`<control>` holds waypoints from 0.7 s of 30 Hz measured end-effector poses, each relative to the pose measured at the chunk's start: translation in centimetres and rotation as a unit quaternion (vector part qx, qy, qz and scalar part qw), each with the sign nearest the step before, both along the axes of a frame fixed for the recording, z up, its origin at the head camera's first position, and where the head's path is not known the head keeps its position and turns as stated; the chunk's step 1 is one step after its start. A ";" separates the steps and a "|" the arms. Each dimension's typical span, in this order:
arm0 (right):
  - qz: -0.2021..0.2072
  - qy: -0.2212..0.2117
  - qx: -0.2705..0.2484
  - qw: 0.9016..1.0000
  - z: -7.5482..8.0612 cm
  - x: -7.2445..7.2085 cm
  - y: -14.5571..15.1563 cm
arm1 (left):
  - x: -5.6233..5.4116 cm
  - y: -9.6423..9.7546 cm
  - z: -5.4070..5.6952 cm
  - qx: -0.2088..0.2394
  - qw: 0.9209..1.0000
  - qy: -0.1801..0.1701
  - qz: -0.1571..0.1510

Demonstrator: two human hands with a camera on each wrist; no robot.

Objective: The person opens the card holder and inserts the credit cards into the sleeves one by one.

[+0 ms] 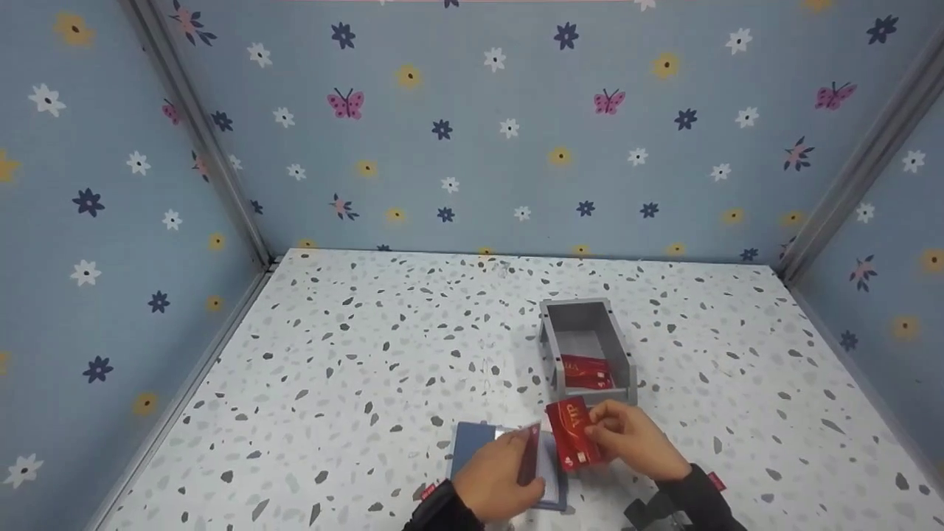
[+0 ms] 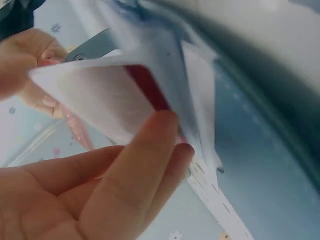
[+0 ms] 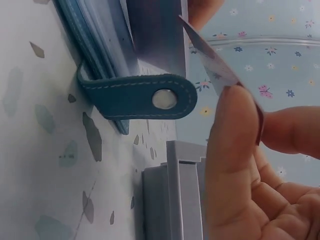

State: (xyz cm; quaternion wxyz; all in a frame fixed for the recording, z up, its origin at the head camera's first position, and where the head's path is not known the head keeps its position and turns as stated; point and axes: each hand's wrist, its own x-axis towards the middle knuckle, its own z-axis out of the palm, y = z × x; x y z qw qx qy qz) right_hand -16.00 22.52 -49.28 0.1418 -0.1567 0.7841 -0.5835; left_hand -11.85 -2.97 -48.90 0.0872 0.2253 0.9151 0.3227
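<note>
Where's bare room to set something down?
Table left of the blue wallet, out to the left wall; between grey box and back wall; right of the box, to the right wall. Crowded: front centre, with left hand, right hand, red card, wallet and box.

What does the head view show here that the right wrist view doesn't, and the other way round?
Only the head view: a red VIP card lying in the grey tray, and the front lettering of another red card held by the right grip.

Only the right wrist view: the strap of the blue card holder, with its stitching and round metal snap.

Both: the right grip pinching its card, parts of the grey tray and blue card holder, the speckled table and the flowered wall.
</note>
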 end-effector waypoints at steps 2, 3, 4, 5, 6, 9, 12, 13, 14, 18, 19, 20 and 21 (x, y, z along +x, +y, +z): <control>-0.002 0.000 -0.002 1.000 0.3 0.0 -0.3 | -0.1 -0.4 0.2 0.028 0.999 -0.014 0.002; -0.002 0.003 -0.004 1.000 0.4 0.0 -0.5 | -0.1 -0.6 0.3 0.040 0.999 -0.021 0.003; -0.001 0.005 -0.005 1.000 0.6 -0.1 -0.8 | -0.3 -0.9 0.4 0.049 0.998 -0.030 0.005; 0.000 0.007 -0.007 1.000 0.8 -0.1 -1.1 | -0.4 -1.1 0.5 0.057 0.998 -0.035 0.006; 0.002 0.008 -0.010 1.000 1.0 0.0 -1.4 | -0.5 -1.3 0.5 0.066 0.997 -0.045 0.009; 0.007 0.016 -0.015 1.000 1.5 0.0 -2.6 | -0.8 -2.1 0.5 0.095 0.993 -0.063 0.017; 0.009 0.024 -0.015 1.000 1.9 0.2 -4.0 | -1.2 -2.9 0.5 0.121 0.990 -0.068 0.033; 0.010 0.026 -0.016 0.999 1.9 0.2 -4.4 | -1.4 -3.2 0.4 0.126 0.989 -0.060 0.039; 0.012 0.028 -0.018 0.999 1.8 0.3 -4.8 | -1.6 -3.5 0.3 0.129 0.989 -0.054 0.048; 0.020 0.033 -0.025 0.999 1.1 0.5 -6.2 | -2.3 -4.3 -0.3 0.125 0.988 -0.028 0.081; 0.021 0.032 -0.026 0.999 0.9 0.6 -6.4 | -2.5 -4.5 -0.4 0.122 0.988 -0.024 0.088; 0.023 0.031 -0.025 0.999 0.6 0.6 -6.6 | -2.6 -4.6 -0.6 0.119 0.988 -0.023 0.093; 0.023 0.028 -0.024 0.999 0.3 0.6 -6.8 | -2.8 -4.7 -0.8 0.116 0.989 -0.020 0.095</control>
